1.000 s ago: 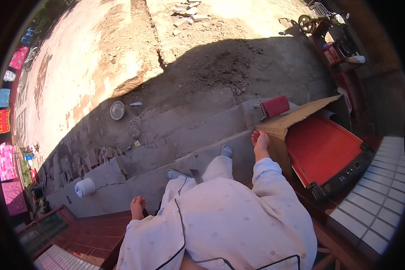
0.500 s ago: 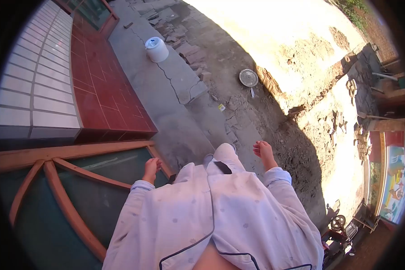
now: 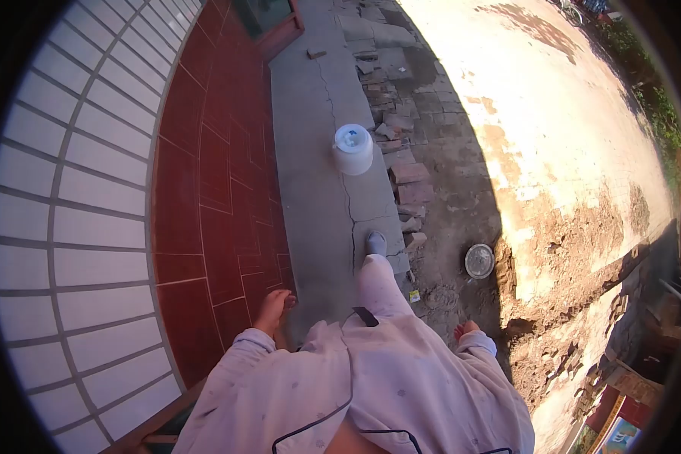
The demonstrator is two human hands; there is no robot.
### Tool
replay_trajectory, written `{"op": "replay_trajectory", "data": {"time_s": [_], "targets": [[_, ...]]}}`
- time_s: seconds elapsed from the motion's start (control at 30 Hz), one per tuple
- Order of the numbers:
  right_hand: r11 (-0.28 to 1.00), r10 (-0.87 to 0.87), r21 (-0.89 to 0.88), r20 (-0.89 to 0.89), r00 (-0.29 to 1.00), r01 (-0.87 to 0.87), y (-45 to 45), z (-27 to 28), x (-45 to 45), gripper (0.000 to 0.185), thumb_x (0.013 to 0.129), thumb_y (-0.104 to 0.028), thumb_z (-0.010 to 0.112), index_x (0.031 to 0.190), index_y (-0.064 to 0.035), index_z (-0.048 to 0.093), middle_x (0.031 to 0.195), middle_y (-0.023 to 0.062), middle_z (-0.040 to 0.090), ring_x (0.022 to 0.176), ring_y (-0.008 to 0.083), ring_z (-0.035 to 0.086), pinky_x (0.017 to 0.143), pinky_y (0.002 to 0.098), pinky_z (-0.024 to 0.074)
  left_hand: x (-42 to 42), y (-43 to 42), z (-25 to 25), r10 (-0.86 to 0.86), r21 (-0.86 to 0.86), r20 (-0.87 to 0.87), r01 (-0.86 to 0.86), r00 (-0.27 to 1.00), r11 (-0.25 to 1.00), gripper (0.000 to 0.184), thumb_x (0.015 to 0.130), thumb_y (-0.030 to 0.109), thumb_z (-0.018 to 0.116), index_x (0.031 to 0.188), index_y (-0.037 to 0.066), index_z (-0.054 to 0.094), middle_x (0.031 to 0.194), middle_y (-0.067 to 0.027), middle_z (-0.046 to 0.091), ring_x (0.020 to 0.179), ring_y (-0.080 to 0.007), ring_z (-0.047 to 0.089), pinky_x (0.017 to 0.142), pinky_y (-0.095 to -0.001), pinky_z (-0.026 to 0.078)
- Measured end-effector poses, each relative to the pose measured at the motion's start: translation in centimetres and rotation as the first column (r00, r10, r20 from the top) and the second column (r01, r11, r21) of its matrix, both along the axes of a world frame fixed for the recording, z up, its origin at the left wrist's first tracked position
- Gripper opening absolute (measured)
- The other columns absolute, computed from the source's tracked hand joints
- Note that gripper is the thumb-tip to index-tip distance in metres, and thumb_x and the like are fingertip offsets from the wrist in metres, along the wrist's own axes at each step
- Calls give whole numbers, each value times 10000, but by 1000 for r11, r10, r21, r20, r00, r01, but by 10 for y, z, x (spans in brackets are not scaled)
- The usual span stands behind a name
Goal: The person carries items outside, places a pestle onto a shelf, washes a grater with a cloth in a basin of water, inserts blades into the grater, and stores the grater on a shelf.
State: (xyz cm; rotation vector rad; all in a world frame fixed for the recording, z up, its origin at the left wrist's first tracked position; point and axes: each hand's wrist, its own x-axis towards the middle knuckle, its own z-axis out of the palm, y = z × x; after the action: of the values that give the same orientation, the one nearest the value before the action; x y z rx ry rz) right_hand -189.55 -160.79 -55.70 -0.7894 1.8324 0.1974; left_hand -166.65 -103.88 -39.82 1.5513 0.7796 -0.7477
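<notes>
My left hand hangs beside my left hip in front of the red tiled wall base, fingers loosely bent and nothing seen in them. On the other side, my right hand is low by my right hip; its fingers show small and slightly apart, and it appears bare. Ahead on the grey concrete ledge stands a white bucket with a bluish-white top. Neither hand touches it. One foot in a grey shoe is forward on the ledge, short of the bucket.
White tiles and a red tiled base line the left. Broken bricks lie along the ledge's right edge. A round metal lid or basin lies on the dirt. A brick piece sits farther along the ledge.
I have stepped forward and turned left; the bucket now appears nearer and more central. One leg has swung ahead. My left hand has come alongside the red tiles, and my right hand has dropped back.
</notes>
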Motion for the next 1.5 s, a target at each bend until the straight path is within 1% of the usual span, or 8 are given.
{"op": "replay_trajectory", "data": {"time_s": [0.5,0.7,0.87,0.97,1.1,1.2,1.27,1.5], "targets": [[350,877,-359,451,167,-865,135,135,790,257,891,-221,518,1057,-31,572,831,74,637,685,158,601,604,281,488,430,53,49,206,141,-19,-202,978,969,198,895,219,512,997,62,577,841,-28,628,741,-103,578,642,-258,457],[987,161,-58,195,967,-153,98,71,808,151,805,-124,460,895,-25,530,778,130,604,618,257,582,501,361,488,770,35,14,-247,120,140,231,959,965,195,913,204,496,981,40,574,860,-47,617,794,-131,574,676,-278,452],[965,240,64,190,952,-256,98,76,831,147,774,-180,487,791,-58,567,741,110,605,645,271,598,532,408,476,1010,-10,48,-353,121,357,332,865,935,202,917,215,497,939,30,574,846,-54,613,789,-131,573,706,-279,451],[-313,876,26,-378,-299,-949,117,130,918,236,799,-316,490,761,-143,646,855,60,651,807,261,628,676,399,504,1122,-37,32,-364,55,382,372,850,926,208,917,220,494,947,32,576,853,-58,617,792,-136,577,719,-285,453],[-368,868,11,-355,-347,-930,70,56,1034,237,827,-296,484,814,-104,621,848,101,637,737,281,614,664,406,506,1258,-66,23,-437,60,317,442,842,895,225,919,229,483,980,34,575,864,-55,622,794,-147,582,727,-297,458],[515,857,-121,69,510,-849,19,22,1192,193,836,-250,496,838,-82,592,847,107,637,695,262,612,610,391,507,1357,-66,10,-394,101,201,381,897,919,231,917,232,475,1006,39,568,865,-47,624,788,-151,584,716,-300,460],[986,56,128,368,928,-110,-16,14,1291,151,837,-209,510,848,-70,569,849,104,641,670,238,612,560,375,507,1395,-40,-7,-330,135,93,317,939,939,230,915,230,471,1024,50,563,864,-41,625,783,-149,583,701,-302,458],[816,577,-386,568,587,-430,-54,193,1739,222,884,-213,523,1053,-74,559,875,82,644,699,173,616,591,283,500,1568,-18,28,86,148,-5,-84,996,985,180,866,204,490,970,90,583,780,-12,611,682,-113,565,591,-266,428]]}}
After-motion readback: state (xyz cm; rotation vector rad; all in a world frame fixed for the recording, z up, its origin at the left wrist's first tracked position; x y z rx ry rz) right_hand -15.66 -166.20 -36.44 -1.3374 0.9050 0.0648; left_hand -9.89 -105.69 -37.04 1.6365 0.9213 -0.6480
